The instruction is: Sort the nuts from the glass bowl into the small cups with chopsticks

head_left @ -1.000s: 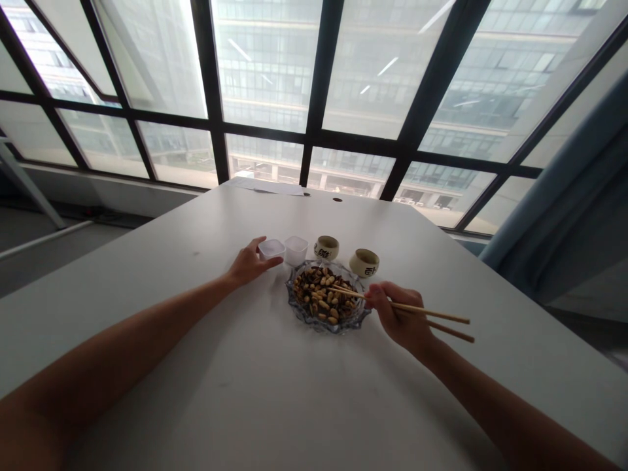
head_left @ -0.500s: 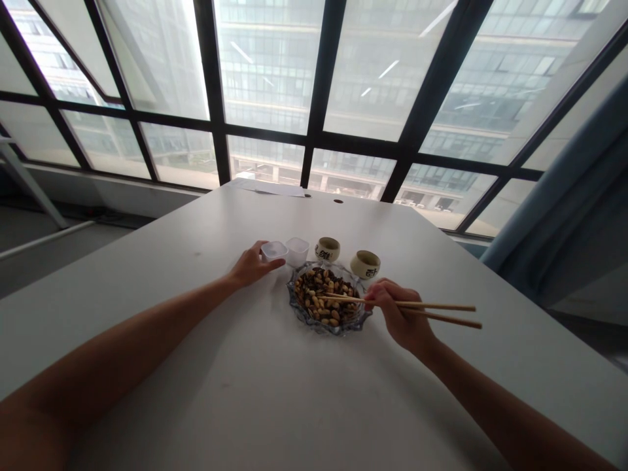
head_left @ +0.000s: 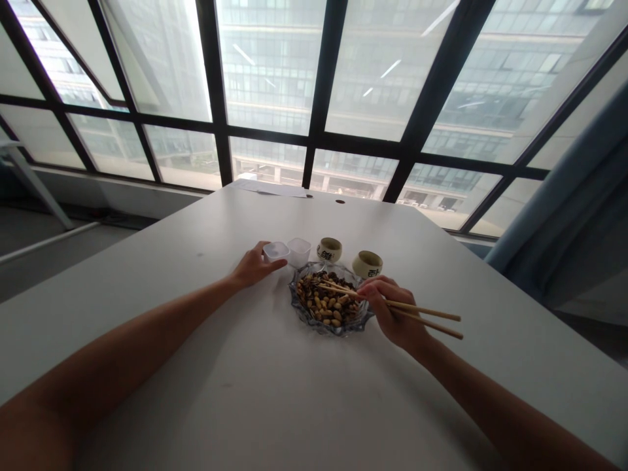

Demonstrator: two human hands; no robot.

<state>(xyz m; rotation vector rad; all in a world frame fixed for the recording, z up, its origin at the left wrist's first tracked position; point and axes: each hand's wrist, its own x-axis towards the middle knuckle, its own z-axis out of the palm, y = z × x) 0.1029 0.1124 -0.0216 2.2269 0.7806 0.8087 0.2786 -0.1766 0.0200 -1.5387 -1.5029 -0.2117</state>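
My right hand (head_left: 395,313) grips a pair of wooden chopsticks (head_left: 426,315), whose tips reach into a glass bowl (head_left: 300,313) with a scalloped rim. Inside lie mixed nuts and dark seeds (head_left: 330,305), peanuts among them. Whether the tips pinch a piece is too small to tell. To the left of the bowl, my left hand (head_left: 255,265) is closed around a small clear plastic cup (head_left: 277,251), thumb at its front. A second clear plastic cup (head_left: 299,252) stands right beside it, behind the bowl's left edge.
Two cream ceramic cups with dark characters, one (head_left: 329,249) behind the bowl and another (head_left: 367,263) to its right, stand on the white table (head_left: 235,405). Paper sheets (head_left: 275,189) lie at the far edge, before the windows. A blue curtain (head_left: 564,196) hangs at right.
The chopstick tips have shifted up and slightly left in the bowl, while their rear ends have dropped and swung left with my right hand. My left hand stays on its cup.
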